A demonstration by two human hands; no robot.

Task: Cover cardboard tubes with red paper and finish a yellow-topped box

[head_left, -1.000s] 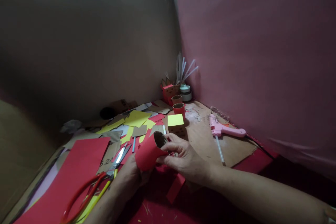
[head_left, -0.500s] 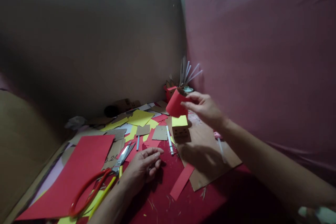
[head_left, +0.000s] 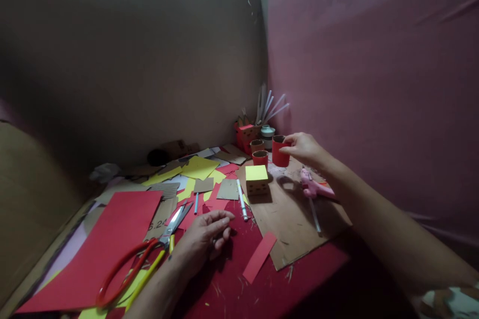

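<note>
My right hand [head_left: 301,148] pinches the rim of a small red paper-covered cardboard cup [head_left: 280,153] and holds it upright above the brown cardboard sheet [head_left: 290,229]. Just left of it stands another red cup [head_left: 260,159], with a brown cup [head_left: 257,146] behind. A small cardboard box with a yellow top [head_left: 256,173] sits in front of these. Low over the red tablecloth, my left hand [head_left: 207,234] is loosely curled with nothing visible in it. Beside its wrist lie scissors with red handles [head_left: 127,264].
A pink glue gun [head_left: 310,184] with a glue stick lies on the cardboard's right side. Paper scraps, a yellow sheet [head_left: 200,167] and a large red sheet [head_left: 101,249] cover the left. White sticks [head_left: 275,106] stand in the corner near a pale lidded jar [head_left: 267,132]. A red strip [head_left: 260,257] lies in front.
My right hand has moved the red cup rightward and slightly down, from tilted above the box to upright. The other cups and the glue gun have come into view. My left hand has stayed put.
</note>
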